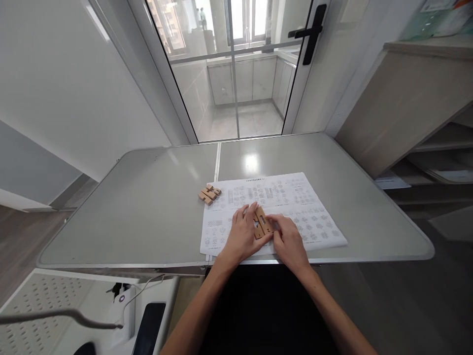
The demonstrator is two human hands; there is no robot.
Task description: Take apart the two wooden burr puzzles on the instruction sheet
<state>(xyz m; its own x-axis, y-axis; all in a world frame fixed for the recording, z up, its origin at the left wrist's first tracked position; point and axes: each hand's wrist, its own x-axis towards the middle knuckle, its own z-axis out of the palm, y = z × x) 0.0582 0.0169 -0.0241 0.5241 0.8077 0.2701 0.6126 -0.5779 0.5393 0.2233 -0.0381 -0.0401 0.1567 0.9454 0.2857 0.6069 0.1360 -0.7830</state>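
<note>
Two notched wooden puzzle pieces lie side by side on the printed sheet (318, 212), the left one marked 1 and the right piece (265, 224) marked 2. My left hand (242, 234) is closed round them, fingers along the left and top, thumb across the lower end. On the other side my right hand (290, 241) is closed with its fingertips at the right edge of the piece marked 2; its fingers partly hide what they pinch. Several more notched wooden pieces (209, 195) rest together at the sheet's upper left corner.
The grey folding table (148, 212) has a seam left of centre. A glass door (254, 88) stands behind it, shelves (436, 153) to the right. At lower left, a white surface holds a phone (150, 328), a white device (123, 315) and a cable.
</note>
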